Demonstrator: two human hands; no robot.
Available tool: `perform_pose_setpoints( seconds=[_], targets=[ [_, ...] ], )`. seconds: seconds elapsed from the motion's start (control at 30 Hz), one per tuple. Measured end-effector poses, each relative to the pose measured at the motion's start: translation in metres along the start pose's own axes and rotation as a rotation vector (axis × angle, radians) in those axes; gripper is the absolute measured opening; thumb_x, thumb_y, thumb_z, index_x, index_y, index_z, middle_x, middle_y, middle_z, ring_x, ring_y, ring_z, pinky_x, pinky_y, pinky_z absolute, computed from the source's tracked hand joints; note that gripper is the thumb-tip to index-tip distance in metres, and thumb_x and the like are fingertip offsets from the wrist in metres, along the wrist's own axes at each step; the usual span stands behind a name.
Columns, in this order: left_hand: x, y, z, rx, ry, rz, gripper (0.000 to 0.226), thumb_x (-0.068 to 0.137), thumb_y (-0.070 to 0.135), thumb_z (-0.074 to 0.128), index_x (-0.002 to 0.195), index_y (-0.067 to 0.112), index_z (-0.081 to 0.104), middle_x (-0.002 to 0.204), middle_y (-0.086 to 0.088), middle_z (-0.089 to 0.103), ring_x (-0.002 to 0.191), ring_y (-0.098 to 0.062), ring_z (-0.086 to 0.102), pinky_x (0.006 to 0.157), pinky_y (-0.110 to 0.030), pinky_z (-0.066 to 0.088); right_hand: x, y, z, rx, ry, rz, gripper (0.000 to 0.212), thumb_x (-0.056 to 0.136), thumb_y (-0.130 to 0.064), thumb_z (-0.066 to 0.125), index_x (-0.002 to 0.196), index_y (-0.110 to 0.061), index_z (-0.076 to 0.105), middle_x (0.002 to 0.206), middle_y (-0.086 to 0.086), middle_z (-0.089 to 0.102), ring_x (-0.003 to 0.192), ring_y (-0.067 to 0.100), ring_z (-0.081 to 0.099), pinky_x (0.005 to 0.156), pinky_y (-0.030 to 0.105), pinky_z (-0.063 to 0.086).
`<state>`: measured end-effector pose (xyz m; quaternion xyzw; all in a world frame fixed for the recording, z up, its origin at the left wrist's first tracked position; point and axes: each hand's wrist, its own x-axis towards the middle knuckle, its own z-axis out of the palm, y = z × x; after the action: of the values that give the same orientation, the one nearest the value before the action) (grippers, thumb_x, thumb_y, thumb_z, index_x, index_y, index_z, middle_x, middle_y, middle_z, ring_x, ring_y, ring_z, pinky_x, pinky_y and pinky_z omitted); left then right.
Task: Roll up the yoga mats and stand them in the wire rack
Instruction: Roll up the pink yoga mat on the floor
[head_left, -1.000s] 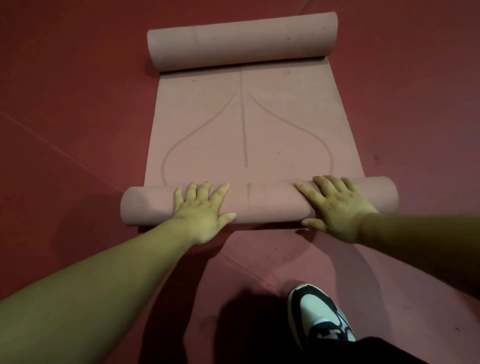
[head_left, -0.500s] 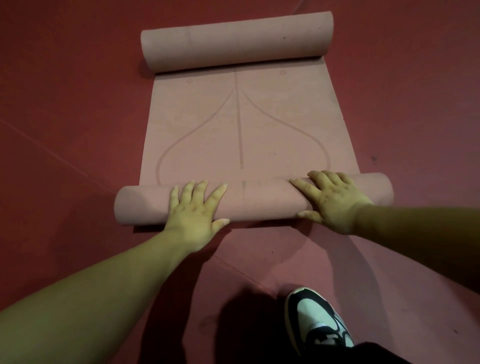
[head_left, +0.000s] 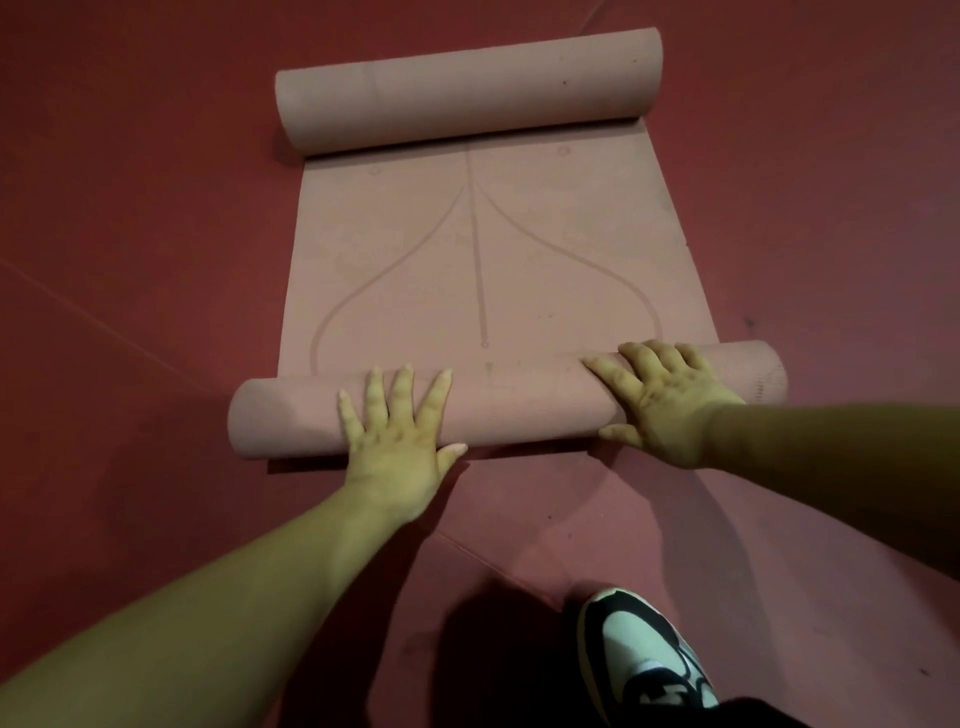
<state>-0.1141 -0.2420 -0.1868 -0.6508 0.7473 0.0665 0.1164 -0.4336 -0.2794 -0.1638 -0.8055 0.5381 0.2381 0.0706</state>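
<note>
Head view:
- Your mat (head_left: 545, 270) lies on the red floor (head_left: 130, 208), stretching away from you, with both ends rolled and a flat stretch between them.
- The near roll (head_left: 519, 410) lies crosswise right in front of you, resting on the floor and joined to the flat stretch on its far side.
- The far roll (head_left: 467, 88) is thicker and sits at the top of the view, well apart from the near one, tilted a little so its right end is higher in the picture.
- The flat stretch shows a straight centre line (head_left: 478, 249) with two curved lines sweeping out to either side.
- Your left hand (head_left: 400, 441) presses palm down on the left part of the near roll, fingers straight and spread, thumb out along the near side close to the floor.
- Your right hand (head_left: 670, 400) lies on the right part of the same roll, fingers laid together over its crest, thumb low on the near side; it pinches nothing.
- The roll's two ends stick out past your hands.
- Your black and white shoe (head_left: 644, 660) stands on the floor near the bottom edge, below the right hand.
</note>
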Motion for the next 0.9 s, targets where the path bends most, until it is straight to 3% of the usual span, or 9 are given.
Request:
perform_pose_setpoints(
  seconds=[0.23,0.43,0.63,0.9],
  targets=[
    [0.033,-0.012,-0.022,-0.015,-0.162,0.029,0.088,0.091,0.078,0.034,0.157,0.042,-0.013,0.168,-0.009,-0.003,0.153,-0.040,-0.004,0.118,-0.067,-0.004,0.012,0.014,-0.010,-0.002,0.028,-0.043,0.097,0.075,-0.086,0.000,0.158,-0.036,-0.006,0.155,0.009,0.030,0.140,0.032,0.034,0.115,0.048,0.028],
    [0.048,-0.015,-0.031,-0.018,-0.223,0.042,0.090,0.089,0.079,0.037,0.157,0.043,-0.010,0.168,-0.007,0.000,0.153,-0.038,0.000,0.118,-0.065,-0.001,0.014,0.010,0.003,-0.029,0.093,0.009,0.091,0.079,-0.082,0.024,0.155,-0.032,0.015,0.143,0.018,0.049,0.126,0.041,0.049,0.104,0.057,0.039],
    [0.058,-0.018,-0.033,-0.046,-0.241,0.045,0.091,0.089,0.078,0.040,0.157,0.043,-0.008,0.168,-0.007,0.001,0.153,-0.037,-0.001,0.118,-0.065,-0.001,0.022,0.014,-0.003,-0.027,0.131,-0.025,0.093,0.075,-0.085,0.007,0.154,-0.037,-0.003,0.148,0.009,0.040,0.130,0.033,0.042,0.107,0.049,0.033],
    [0.039,-0.021,-0.022,0.004,-0.055,0.089,0.086,0.090,0.078,0.035,0.156,0.048,-0.011,0.167,-0.007,0.003,0.152,-0.040,0.001,0.118,-0.069,-0.002,0.025,0.018,-0.008,-0.016,0.087,-0.050,0.094,0.080,-0.085,0.021,0.157,-0.038,-0.005,0.151,0.006,0.032,0.136,0.030,0.036,0.111,0.047,0.031]
  ],
)
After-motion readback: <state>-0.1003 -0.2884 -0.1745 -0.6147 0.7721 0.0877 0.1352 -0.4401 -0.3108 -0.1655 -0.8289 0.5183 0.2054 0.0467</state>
